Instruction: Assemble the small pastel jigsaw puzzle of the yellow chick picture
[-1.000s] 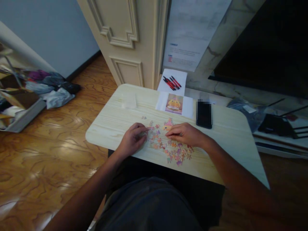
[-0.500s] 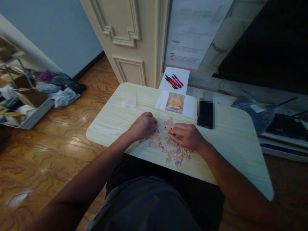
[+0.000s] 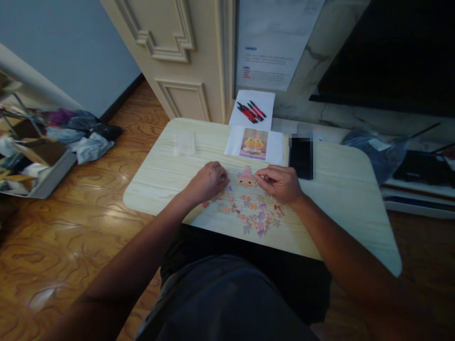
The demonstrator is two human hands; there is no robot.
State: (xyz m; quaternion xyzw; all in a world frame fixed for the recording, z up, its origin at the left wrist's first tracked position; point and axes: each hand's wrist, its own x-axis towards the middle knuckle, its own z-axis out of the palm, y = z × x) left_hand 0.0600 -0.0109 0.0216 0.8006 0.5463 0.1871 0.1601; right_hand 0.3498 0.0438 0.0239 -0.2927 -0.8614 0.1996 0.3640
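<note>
A partly joined jigsaw puzzle (image 3: 245, 180) lies on the table, showing a pink hat and a face with two dark eyes. My right hand (image 3: 282, 182) is at its right edge, thumb and forefinger pinched on what looks like a small puzzle piece, mostly hidden by the fingertips. To the left of the puzzle rests my left hand (image 3: 209, 180), its fingers curled in; whatever they may hold is hidden. Loose puzzle pieces (image 3: 261, 219) in orange, pink and purple are scattered between the hands and the table's near edge.
Behind the puzzle lies a sheet with a printed picture (image 3: 254, 143). A phone (image 3: 301, 158) is to its right, a clear plastic square (image 3: 184, 143) to its left. Several red and black pens (image 3: 251, 112) lie on white paper. The pale wooden table (image 3: 348, 203) has rounded corners.
My right hand has moved away from me, from below the puzzle's face to its right edge, uncovering more of the face and loose pieces. My left hand stays curled at the left. The view has shifted slightly.
</note>
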